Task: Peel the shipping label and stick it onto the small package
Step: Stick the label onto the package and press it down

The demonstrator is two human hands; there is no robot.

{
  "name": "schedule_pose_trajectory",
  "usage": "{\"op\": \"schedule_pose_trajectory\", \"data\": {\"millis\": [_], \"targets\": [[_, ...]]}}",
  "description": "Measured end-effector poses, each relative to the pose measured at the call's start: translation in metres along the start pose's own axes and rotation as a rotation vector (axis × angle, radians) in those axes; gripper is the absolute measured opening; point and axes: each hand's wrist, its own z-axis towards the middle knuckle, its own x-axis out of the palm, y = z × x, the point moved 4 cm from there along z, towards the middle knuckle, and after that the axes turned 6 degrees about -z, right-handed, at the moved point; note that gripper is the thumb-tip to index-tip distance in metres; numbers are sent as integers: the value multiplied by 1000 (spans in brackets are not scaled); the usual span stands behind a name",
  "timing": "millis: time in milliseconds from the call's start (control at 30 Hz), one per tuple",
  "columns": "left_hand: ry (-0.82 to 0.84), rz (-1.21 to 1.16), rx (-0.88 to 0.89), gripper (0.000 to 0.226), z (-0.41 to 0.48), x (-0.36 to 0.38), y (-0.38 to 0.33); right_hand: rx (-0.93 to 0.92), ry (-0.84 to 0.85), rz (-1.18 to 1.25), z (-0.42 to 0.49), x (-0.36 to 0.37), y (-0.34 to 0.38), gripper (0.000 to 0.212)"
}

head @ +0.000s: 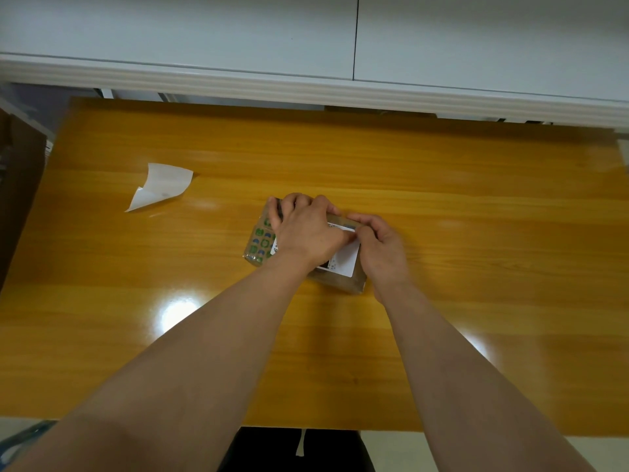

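Note:
A small brown package (259, 240) with green-patterned tape lies in the middle of the wooden table (442, 233). A white shipping label (346, 258) lies flat on its top face. My left hand (304, 229) lies over the package, fingers curled over its far edge, and hides much of the label. My right hand (381, 248) is at the package's right side, thumb and fingertips pressed on the label's right edge.
A curled white backing sheet (160, 186) lies on the table at the far left. White cabinet fronts (306, 46) run along the far side. A dark brown object (17, 185) stands beyond the table's left edge.

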Motion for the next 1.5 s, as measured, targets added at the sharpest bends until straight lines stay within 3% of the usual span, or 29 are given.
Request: {"op": "schedule_pose_trajectory", "data": {"millis": [100,200,400,467,567,767,900,1100,1500], "targets": [[-13,-28,-53,50,-1,-2,2,-16,15,-18,-1,-6,0,27],[-62,-20,-209,52,-4,-8,5,1,3,-24,-5,-13,-2,39],[-53,45,-382,75,-10,-18,13,-21,49,-97,-11,-18,2,38],[-34,-3,-412,83,-12,-17,19,-4,67,-107,-11,-15,2,36],[-5,-159,-453,92,-18,-14,25,-6,71,-140,-14,-7,0,49],[167,-505,-296,71,-24,-6,22,-53,156,-258,-16,-2,0,74],[394,-590,-105,83,-27,-1,22,-79,216,-305,-15,-3,-2,83],[410,-715,-117,74,-33,2,27,-94,229,-302,-15,-3,-3,72],[237,-940,-170,38,-26,10,21,-152,43,-187,-11,2,-4,33]]}}
